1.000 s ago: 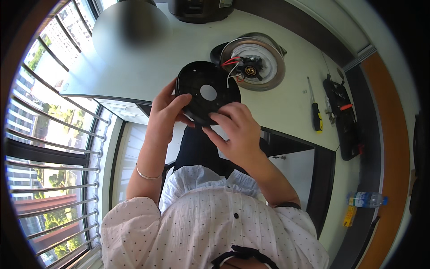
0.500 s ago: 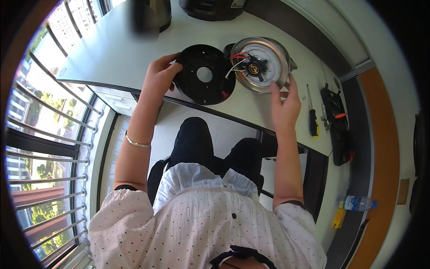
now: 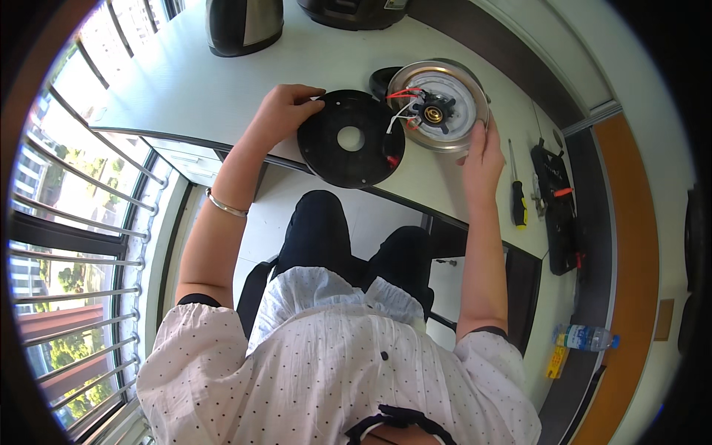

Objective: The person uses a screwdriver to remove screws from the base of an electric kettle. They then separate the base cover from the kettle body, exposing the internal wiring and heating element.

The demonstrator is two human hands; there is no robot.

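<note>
Head view: L hand (image 3: 288, 115) pinches black disc (image 3: 324, 152) at upper-L rim, thumb vs. fingers; disc overhangs tabletop (image 3: 430, 178) front edge, next to upturned kettle (image 3: 464, 111). R hand (image 3: 482, 165): fingers nearly straight at kettle's near-R side, grip unclear. Tabletop extends L of disc; screwdriver (image 3: 518, 199) near R hand.

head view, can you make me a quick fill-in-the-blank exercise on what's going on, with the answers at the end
The left hand holds a flat disc coloured ____. At the rim of the metal vessel is the ____ hand. The wires are white and ____. The screwdriver's handle is black and ____.

Missing words: black; right; red; yellow.
</note>
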